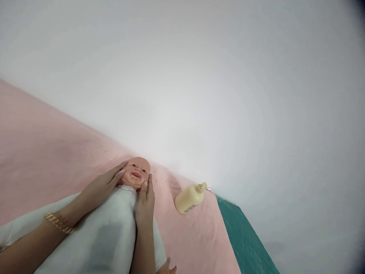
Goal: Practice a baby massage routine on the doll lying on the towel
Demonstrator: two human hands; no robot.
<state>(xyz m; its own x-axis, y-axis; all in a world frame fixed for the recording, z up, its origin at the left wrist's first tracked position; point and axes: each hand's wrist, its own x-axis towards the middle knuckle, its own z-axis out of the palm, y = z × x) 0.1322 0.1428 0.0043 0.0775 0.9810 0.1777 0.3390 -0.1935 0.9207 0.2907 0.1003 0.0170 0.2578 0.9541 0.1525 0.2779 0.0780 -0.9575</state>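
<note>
A smooth, pale grey-white wall [228, 95] fills the view beyond the hands, brightest near the middle. Under and around the hands spreads a matte pink cloth [57, 152], softly creased, its far edge running along the foot of the wall. A doll [114, 224] lies face up on it, dressed in a loose white garment that covers the body below the hands and carries a soft grey patch. Off to the right of the hands, past the cloth's side edge, shows a flat teal surface [246, 234]. The left hand [104, 186] and right hand [145, 207] are partly open, fingers nearly straight, cupping the doll's head [137, 173] from either side with the thumbs at its cheeks. The head is smooth and rounded, glossy like plastic, with painted eyes and red lips. Near the right hand, on its right side, a pale yellow bottle [189, 198] with rounded shoulders leans in view, its nozzle [203, 186] pointing up and right. A gold-coloured link bracelet [58, 223] circles the left wrist, and a narrow ruffled collar [127, 187] sits just below the doll's chin, between the hands.
</note>
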